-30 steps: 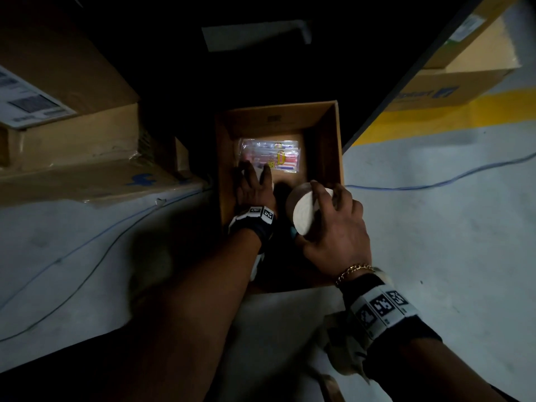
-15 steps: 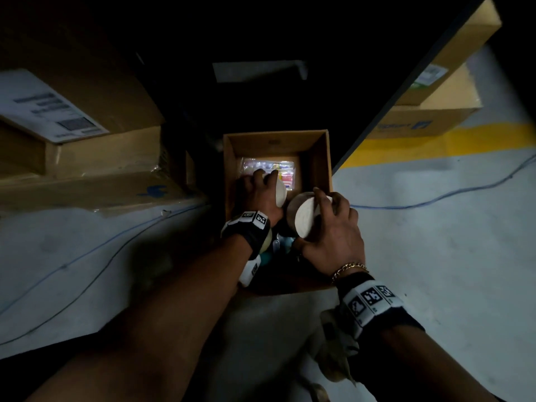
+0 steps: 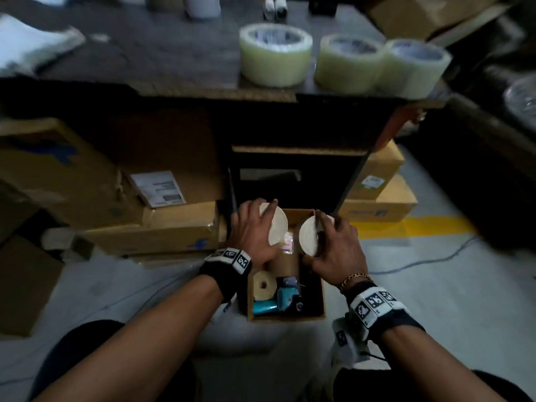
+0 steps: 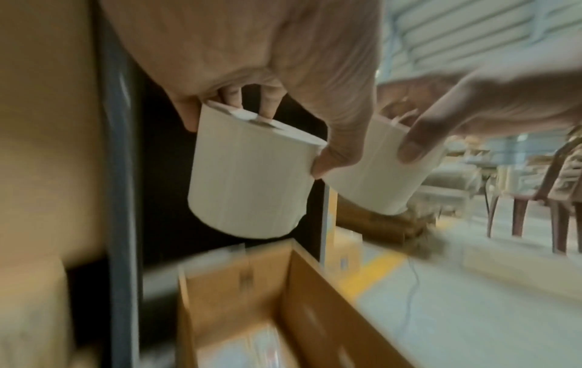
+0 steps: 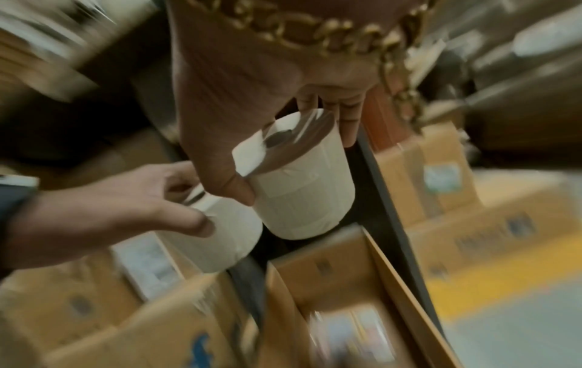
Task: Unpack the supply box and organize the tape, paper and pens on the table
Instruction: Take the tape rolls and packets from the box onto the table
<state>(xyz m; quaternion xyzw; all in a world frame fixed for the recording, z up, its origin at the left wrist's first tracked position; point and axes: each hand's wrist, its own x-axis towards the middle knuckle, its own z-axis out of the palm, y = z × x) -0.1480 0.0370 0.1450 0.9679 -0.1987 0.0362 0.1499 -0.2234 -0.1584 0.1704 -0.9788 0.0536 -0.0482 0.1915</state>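
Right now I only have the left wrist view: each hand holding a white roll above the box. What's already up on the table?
Observer: In the head view, three clear tape rolls stand along the table's front edge.
Operator: Anything left in the box?
Observer: A teal tape dispenser lies at the box's near end.
Operator: Anything beside it?
Observer: A small pale roll sits just left of it.

right hand grips paper roll | left hand grips second roll | above box
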